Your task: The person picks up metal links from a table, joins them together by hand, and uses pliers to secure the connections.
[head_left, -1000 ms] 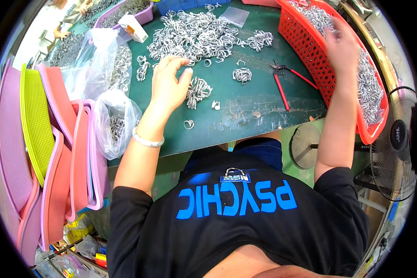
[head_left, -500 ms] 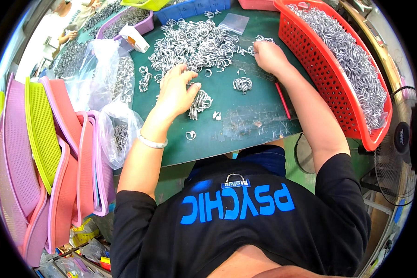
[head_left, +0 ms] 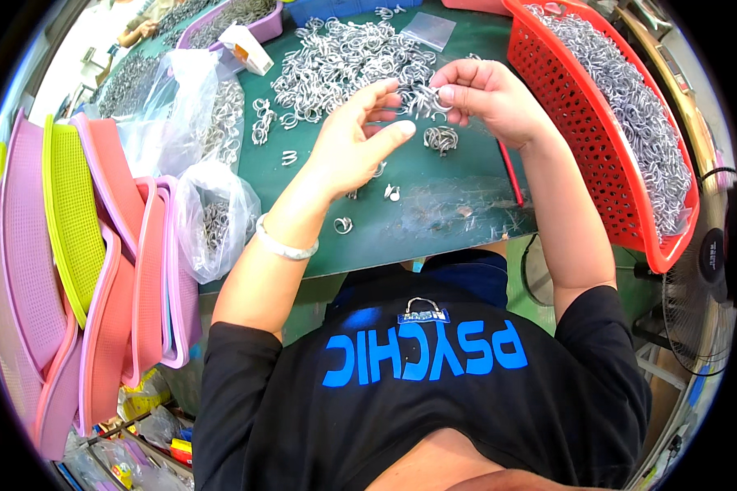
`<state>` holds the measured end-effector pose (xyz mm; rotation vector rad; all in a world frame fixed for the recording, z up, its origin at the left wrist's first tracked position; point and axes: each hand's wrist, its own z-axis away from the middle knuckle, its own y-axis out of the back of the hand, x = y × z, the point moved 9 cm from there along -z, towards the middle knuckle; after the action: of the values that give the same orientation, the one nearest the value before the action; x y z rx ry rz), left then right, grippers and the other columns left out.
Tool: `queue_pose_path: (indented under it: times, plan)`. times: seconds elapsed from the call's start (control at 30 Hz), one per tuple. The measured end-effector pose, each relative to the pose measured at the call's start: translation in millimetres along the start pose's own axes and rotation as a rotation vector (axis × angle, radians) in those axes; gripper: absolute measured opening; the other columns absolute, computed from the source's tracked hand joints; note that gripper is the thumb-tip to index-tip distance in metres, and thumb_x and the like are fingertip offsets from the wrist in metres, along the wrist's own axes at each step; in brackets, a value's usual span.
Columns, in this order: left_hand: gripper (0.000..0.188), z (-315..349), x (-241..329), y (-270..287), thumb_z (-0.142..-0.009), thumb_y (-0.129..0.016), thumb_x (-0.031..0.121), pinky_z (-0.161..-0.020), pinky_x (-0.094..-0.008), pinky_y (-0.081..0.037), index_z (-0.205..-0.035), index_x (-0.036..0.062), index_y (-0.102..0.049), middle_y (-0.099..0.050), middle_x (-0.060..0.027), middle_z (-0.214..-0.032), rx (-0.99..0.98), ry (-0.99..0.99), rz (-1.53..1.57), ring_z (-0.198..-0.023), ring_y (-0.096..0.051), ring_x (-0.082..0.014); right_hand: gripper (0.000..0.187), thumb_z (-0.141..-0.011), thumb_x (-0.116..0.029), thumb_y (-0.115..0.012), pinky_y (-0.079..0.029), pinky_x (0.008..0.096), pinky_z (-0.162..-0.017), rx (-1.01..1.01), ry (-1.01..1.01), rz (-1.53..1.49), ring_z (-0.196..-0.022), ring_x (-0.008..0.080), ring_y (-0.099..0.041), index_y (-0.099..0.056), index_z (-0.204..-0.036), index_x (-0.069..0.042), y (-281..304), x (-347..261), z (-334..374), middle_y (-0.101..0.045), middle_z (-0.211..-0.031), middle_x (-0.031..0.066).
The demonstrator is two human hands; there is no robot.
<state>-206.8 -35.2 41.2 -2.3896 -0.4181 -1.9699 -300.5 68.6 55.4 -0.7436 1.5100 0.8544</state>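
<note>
My left hand (head_left: 357, 141) hovers over the table's middle with its fingers and thumb apart, holding nothing I can see. My right hand (head_left: 493, 100) faces it, thumb and fingers pinched together, with silver metal rings showing at the fingertips. Behind both hands spreads a big heap of silver rings (head_left: 344, 61). A small cluster of rings (head_left: 440, 141) lies just below my right hand. Another group under my left hand is mostly hidden by it. Two loose pieces lie closer to me: a ring (head_left: 343, 225) and a smaller silver piece (head_left: 392, 192).
At the right stands a red basket (head_left: 581, 155) full of silver rings, a red pen (head_left: 510, 173) beside it. Plastic bags (head_left: 213, 221) of rings and stacked coloured baskets (head_left: 74, 245) fill the left. A fan (head_left: 704, 270) is at far right. Another person's hand (head_left: 137, 33) shows top left.
My left hand has lifted off the ring cluster and moved right. My right hand has come back toward it from the heap's right edge, so the two are now close together.
</note>
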Motion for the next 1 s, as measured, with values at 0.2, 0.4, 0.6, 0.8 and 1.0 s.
queue_pose_path:
  times: [0.2, 0.4, 0.6, 0.8, 1.0]
  plan:
    - [0.042, 10, -2, -22, -0.078, -0.059, 0.004, -0.073, -0.0198, -0.044, -0.118, 0.0003, -0.046, -0.051, 0.0000, -0.089, -0.183, 0.152, 0.261, -0.084, -0.052, -0.0074, 0.015, -0.082, -0.013, -0.056, -0.042, 0.0164, -0.053, -0.085, -0.009, -0.200, -0.059, 0.0035, -0.051, -0.059, -0.092, -0.002, -33, 4, 10, -0.058, -0.073, -0.0005]
    - [0.030, 22, -12, -12, -0.080, -0.059, 0.006, -0.067, -0.0215, -0.047, -0.109, 0.0005, -0.051, -0.057, -0.0026, -0.090, -0.123, 0.234, 0.359, -0.078, -0.056, -0.0097, 0.014, -0.084, -0.009, -0.052, -0.043, 0.0171, -0.053, -0.069, -0.049, -0.338, -0.060, 0.0053, -0.053, -0.058, -0.093, 0.000, -35, 23, 14, -0.058, -0.074, 0.0015]
    - [0.024, 31, -23, -12, -0.084, -0.052, 0.005, -0.068, -0.0230, -0.049, -0.106, -0.0010, -0.052, -0.058, -0.0077, -0.096, -0.115, 0.321, 0.505, -0.081, -0.059, -0.0138, 0.015, -0.084, -0.006, -0.050, -0.044, 0.0177, -0.054, -0.074, -0.058, -0.352, -0.061, 0.0058, -0.053, -0.057, -0.095, 0.000, -45, 26, 19, -0.058, -0.076, 0.0026]
    - [0.026, 35, -22, -13, -0.086, -0.045, 0.005, -0.073, -0.0269, -0.050, -0.110, -0.0054, -0.049, -0.058, -0.0128, -0.099, -0.105, 0.349, 0.605, -0.083, -0.060, -0.0187, 0.015, -0.083, -0.006, -0.050, -0.044, 0.0184, -0.053, -0.060, -0.093, -0.402, -0.062, 0.0066, -0.053, -0.056, -0.096, 0.000, -46, 32, 23, -0.058, -0.079, 0.0029]
    - [0.027, 40, -20, -14, -0.086, -0.046, 0.005, -0.076, -0.0284, -0.051, -0.110, -0.0066, -0.049, -0.058, -0.0144, -0.100, -0.114, 0.351, 0.740, -0.088, -0.060, -0.0205, 0.013, -0.082, -0.010, -0.055, -0.043, 0.0192, -0.052, -0.064, -0.078, -0.289, -0.062, 0.0068, -0.052, -0.056, -0.091, -0.001, -49, 28, 29, -0.056, -0.078, 0.0018]
